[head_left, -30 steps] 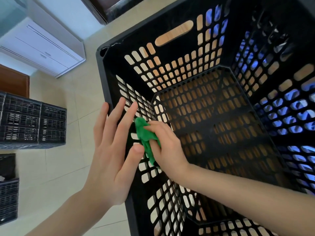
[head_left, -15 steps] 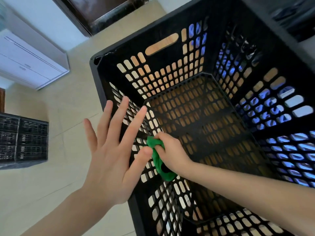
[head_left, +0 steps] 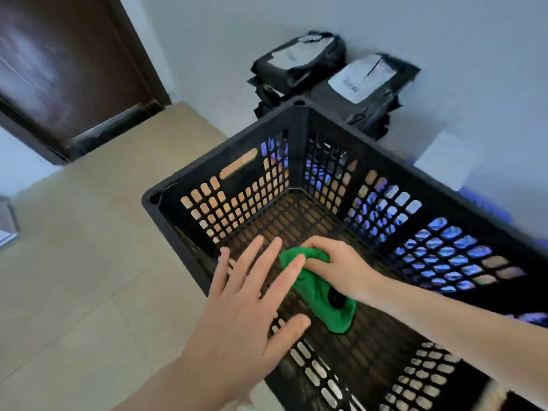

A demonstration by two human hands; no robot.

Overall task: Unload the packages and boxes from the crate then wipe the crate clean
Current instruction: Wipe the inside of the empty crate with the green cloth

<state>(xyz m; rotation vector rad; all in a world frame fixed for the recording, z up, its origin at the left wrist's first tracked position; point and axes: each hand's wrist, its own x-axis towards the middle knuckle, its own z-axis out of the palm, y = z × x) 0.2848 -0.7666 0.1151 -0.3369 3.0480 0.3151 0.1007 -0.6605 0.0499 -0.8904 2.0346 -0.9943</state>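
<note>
crate (head_left: 225,152) looks stiff, probably light; left hand (head_left: 252,307) flat, fingers spread, braces its near-left wall. right hand (head_left: 335,268) grips the soft green cloth (head_left: 320,295), bunched

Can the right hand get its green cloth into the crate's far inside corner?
Probably yes: nothing lies on the crate floor between the right hand, gripping the green cloth, and that corner.

Black perforated plastic crate (head_left: 207,185) on beige tiled floor (head_left: 89,262). Left hand (head_left: 246,310) flat, fingers spread, on near-left wall. Right hand (head_left: 335,268) grips crumpled green cloth (head_left: 320,292) inside. Black plastic-wrapped packages (head_left: 299,63) stacked far, against white wall (head_left: 444,31).
</note>
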